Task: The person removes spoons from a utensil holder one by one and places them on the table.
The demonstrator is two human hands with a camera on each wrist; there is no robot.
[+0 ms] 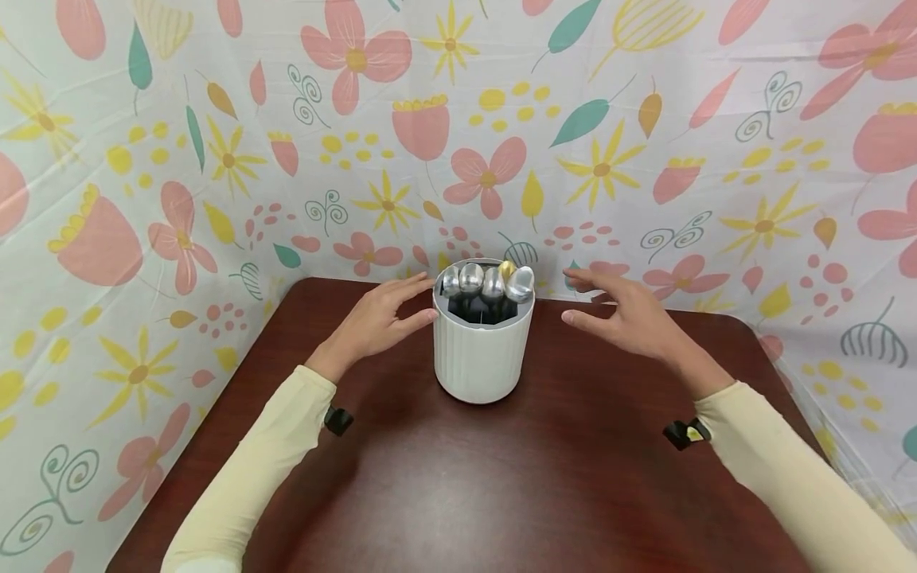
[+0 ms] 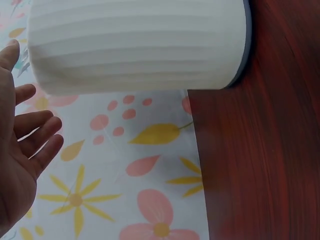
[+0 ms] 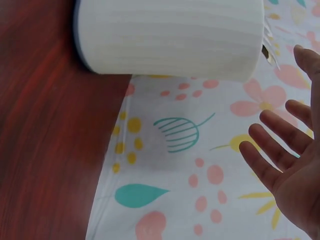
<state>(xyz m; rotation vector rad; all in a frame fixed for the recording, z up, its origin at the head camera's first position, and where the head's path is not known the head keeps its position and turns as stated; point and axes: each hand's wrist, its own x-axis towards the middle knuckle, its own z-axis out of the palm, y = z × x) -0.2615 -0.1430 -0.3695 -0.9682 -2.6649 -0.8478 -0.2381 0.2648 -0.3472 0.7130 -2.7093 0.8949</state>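
A white ribbed utensil holder (image 1: 478,362) stands upright on the table. Out of its top poke several spoons (image 1: 493,280), mostly silver with one gold-coloured, lying against dark dividers inside. My left hand (image 1: 380,318) is just left of the holder, fingers spread and fingertips near its rim. My right hand (image 1: 623,314) hovers to the right, apart from the holder, thumb and fingers parted. In the left wrist view the left hand (image 2: 22,135) holds nothing, and in the right wrist view the right hand (image 3: 290,150) is likewise bare.
The dark reddish-brown wooden table (image 1: 444,493) extends toward me. Behind it and at both sides hangs a white cloth (image 1: 286,159) printed with flowers and leaves. A black wrist strap (image 1: 338,420) is on the left arm, another strap (image 1: 685,433) on the right.
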